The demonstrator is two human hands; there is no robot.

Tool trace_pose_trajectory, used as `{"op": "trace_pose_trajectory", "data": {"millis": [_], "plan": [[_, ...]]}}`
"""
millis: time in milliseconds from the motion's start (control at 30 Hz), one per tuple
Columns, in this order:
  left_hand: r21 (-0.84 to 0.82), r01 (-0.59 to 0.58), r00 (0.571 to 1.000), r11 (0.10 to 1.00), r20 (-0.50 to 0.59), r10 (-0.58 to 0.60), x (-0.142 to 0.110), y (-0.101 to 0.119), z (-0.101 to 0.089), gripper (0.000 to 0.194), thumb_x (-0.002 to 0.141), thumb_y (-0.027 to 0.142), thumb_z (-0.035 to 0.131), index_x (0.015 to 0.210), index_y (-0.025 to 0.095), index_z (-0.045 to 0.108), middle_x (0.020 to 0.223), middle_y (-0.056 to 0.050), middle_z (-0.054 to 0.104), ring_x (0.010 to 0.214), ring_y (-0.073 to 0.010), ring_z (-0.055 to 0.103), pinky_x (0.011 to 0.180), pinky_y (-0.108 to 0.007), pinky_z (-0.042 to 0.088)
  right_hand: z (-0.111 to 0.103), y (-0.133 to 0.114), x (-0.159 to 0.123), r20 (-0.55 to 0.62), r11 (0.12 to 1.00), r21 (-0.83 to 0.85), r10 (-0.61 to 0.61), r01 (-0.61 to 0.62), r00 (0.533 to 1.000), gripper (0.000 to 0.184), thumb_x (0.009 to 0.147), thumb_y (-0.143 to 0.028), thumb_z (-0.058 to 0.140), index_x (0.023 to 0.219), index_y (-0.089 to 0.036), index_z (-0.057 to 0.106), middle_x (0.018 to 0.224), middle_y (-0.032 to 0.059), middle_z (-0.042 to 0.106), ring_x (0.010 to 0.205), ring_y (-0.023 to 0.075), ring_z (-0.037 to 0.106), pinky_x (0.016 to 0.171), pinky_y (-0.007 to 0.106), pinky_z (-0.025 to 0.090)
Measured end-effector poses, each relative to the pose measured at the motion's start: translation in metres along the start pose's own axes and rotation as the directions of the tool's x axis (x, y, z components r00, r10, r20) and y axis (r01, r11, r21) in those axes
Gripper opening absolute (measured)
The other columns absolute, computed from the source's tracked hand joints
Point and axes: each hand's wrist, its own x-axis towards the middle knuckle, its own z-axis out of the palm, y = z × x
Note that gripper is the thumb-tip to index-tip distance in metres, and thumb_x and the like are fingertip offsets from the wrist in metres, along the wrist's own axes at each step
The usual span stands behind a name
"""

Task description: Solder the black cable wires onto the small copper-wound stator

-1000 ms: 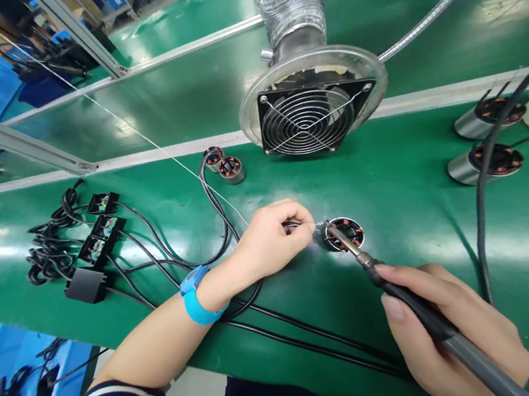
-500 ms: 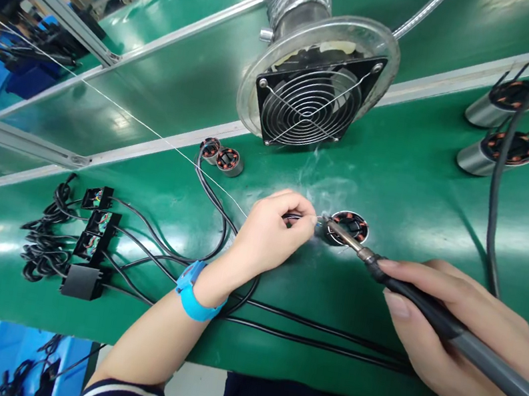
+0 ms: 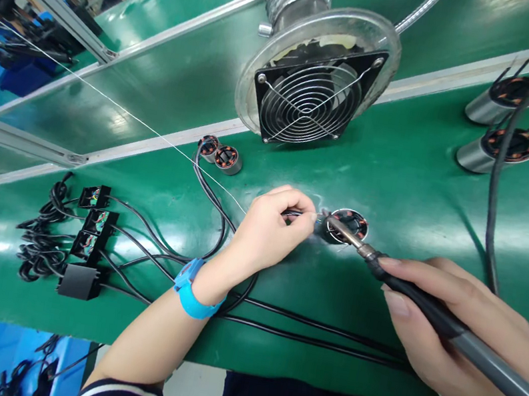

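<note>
My left hand (image 3: 274,230) is closed in a pinch beside a small round motor stator (image 3: 357,224) with copper windings. A thin solder wire (image 3: 172,144) runs from the upper left into this hand, and a black cable end (image 3: 293,213) shows between its fingers. My right hand (image 3: 471,327) is wrapped round a soldering iron (image 3: 421,309), pen-fashion. The iron's tip meets the left edge of the stator, close to my left fingertips; the exact joint there is too small to make out.
A fume extractor fan (image 3: 307,107) hangs above the work. Two stators (image 3: 226,159) stand behind my left hand, and two larger metal cylinders (image 3: 484,157) stand at right. Open black boxes (image 3: 87,244) with cables lie left. A thick black cord (image 3: 494,189) crosses the right side.
The smoke above the stator has thinned. Both hands and the iron keep nearly the same place; the whole view has shifted slightly.
</note>
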Motion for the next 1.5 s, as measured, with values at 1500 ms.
{"op": "trace_pose_trajectory", "data": {"millis": [1500], "plan": [[-0.108, 0.006, 0.999, 0.994, 0.048, -0.001, -0.003, 0.000, -0.002, 0.013, 0.082, 0.016, 0.053, 0.074, 0.016, 0.063, 0.076, 0.000, 0.063, 0.075, -0.0117, 0.056, 0.071, -0.023, 0.043, 0.034, 0.012, 0.026, 0.054, 0.978, -0.083, 0.196, -0.191, 0.979, 0.034, 0.090, -0.026, 0.052, 0.124, -0.024, 0.049, 0.089, 0.0031, 0.067, 0.086, 0.0223, 0.064, 0.080, 0.039, 0.050]]}}
